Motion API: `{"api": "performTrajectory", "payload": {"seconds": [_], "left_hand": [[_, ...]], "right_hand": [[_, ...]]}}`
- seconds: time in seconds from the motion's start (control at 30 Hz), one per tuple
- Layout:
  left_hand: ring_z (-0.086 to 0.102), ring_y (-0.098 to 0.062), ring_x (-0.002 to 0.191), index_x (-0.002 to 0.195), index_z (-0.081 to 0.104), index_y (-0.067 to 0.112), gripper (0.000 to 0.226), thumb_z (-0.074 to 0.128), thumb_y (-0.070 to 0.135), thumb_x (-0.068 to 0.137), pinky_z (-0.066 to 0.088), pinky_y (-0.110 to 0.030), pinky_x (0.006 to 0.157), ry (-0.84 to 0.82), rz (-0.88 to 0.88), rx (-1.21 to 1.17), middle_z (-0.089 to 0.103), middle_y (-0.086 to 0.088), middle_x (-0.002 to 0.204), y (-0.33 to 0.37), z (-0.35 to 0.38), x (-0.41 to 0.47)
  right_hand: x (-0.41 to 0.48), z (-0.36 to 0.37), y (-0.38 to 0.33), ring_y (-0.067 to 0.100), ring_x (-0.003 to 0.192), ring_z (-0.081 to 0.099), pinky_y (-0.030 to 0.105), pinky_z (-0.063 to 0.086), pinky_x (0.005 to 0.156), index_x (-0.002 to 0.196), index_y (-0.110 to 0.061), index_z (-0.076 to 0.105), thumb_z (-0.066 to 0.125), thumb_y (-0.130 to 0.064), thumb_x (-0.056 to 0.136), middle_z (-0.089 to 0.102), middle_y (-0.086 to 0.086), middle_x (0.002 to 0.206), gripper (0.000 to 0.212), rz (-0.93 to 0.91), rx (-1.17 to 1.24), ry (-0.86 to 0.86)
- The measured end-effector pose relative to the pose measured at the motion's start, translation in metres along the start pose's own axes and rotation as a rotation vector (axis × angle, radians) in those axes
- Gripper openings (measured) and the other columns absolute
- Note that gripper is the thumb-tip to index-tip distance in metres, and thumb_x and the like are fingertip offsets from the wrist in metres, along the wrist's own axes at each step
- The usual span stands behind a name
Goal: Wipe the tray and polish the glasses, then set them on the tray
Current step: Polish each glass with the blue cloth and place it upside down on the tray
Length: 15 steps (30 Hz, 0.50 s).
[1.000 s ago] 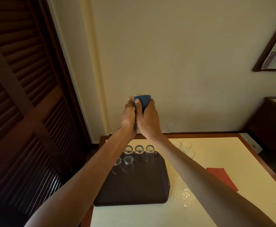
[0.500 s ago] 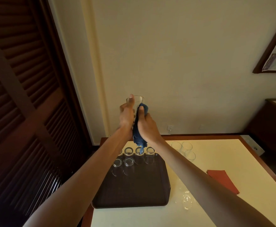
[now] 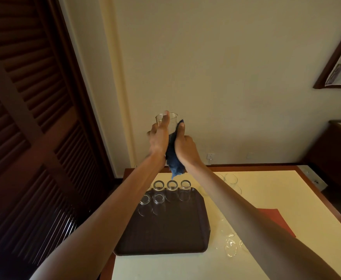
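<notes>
- Noted at the left hand point(image 3: 159, 138): fingers curled round the raised glass point(image 3: 172, 120), thumb up close to the rim.
- Noted at the right hand point(image 3: 185, 146): closed on a blue cloth point(image 3: 174, 161) pressed against the glass wall, with a loose tail of cloth hanging below both wrists.
- Located in front of the wall, well above the tray point(image 3: 165, 235) and touching nothing but hands and cloth.
- Judged light, rigid, thin-walled and brittle. Probably slippery against bare skin, less so through the cloth.
- Best taken round the lower body or base with moderate squeeze, not pinched at the rim.
- Counted at the far end of the tray: five standing glasses point(image 3: 171, 185) in view, close-packed in two rows. Upright or inverted: cannot tell.
- Judged a knocking risk on set-down; a straight vertical lowering into a free spot is advised.
- Seen on the table point(image 3: 266, 190), right of the tray: far glasses point(image 3: 231, 178) and near glasses point(image 3: 231, 246), partly hidden by the right forearm. Count uncertain.
- Also present: red napkin point(image 3: 274, 217), flat on the table.
</notes>
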<state>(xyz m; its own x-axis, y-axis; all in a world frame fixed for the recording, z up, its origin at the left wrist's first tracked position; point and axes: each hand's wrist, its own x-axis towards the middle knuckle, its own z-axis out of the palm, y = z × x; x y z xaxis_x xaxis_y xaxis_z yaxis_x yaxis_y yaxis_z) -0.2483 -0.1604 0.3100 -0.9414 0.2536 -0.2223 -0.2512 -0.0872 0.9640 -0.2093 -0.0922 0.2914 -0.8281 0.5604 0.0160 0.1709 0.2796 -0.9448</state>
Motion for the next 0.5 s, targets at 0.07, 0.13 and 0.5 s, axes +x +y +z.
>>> {"api": "performTrajectory", "payload": {"seconds": [0.07,0.13,0.5], "left_hand": [[0.064,-0.013,0.099,0.144,0.051,0.02,0.072,0.059,0.069,0.092,0.051,-0.023,0.075,0.013,0.036,-0.011,0.062,-0.004,0.126,0.0,-0.004,0.003],[0.064,-0.012,0.089,0.129,0.054,0.019,0.048,0.056,0.057,0.101,0.049,-0.022,0.065,0.021,0.039,-0.046,0.065,-0.002,0.108,-0.004,-0.003,0.007],[0.068,-0.019,0.105,0.128,0.065,0.018,0.077,0.049,0.081,0.087,0.056,-0.041,0.095,-0.048,0.056,0.015,0.068,-0.005,0.123,0.0,0.014,-0.01]], "right_hand": [[-0.009,0.004,0.005,0.017,0.067,0.063,0.023,0.049,0.059,0.08,-0.009,0.062,0.017,-0.05,0.108,0.064,0.007,0.072,0.067,-0.048,-0.054,-0.028],[-0.013,0.009,0.007,0.012,0.065,0.059,0.016,0.04,0.048,0.1,-0.008,0.056,0.025,-0.046,0.109,0.062,0.006,0.078,0.05,-0.104,-0.057,-0.005],[0.021,-0.01,-0.008,0.022,0.066,0.065,0.033,0.049,0.062,0.069,-0.016,0.062,0.022,-0.062,0.103,0.066,0.005,0.069,0.07,0.012,0.17,0.081]]}}
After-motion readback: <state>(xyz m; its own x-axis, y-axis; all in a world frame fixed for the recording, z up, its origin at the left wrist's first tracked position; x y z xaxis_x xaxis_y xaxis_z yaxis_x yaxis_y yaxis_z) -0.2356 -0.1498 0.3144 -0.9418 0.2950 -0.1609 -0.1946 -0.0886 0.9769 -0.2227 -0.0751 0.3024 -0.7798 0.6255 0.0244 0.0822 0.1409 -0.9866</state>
